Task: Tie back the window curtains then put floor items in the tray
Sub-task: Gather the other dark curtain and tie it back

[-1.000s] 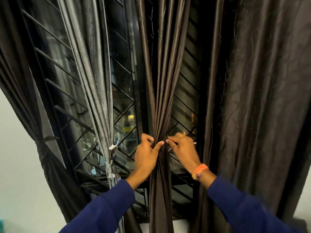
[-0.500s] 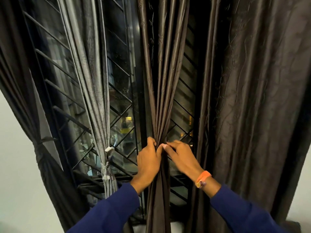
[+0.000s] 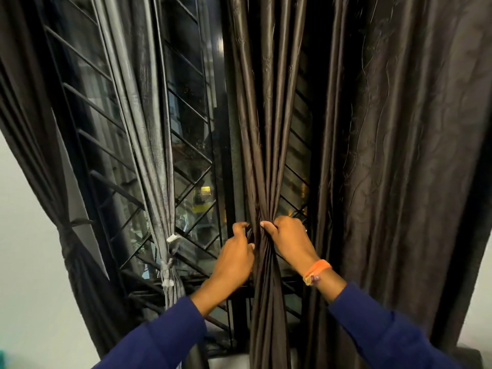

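Both hands pinch the gathered middle brown curtain panel [image 3: 266, 161] at its narrowed waist in front of the window grille [image 3: 191, 161], the left hand [image 3: 234, 258] curled around its left side, the right hand [image 3: 288, 242] gripping its right.

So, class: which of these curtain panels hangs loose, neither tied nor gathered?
The wide dark panel on the right; the others are tied or bunched in hands.
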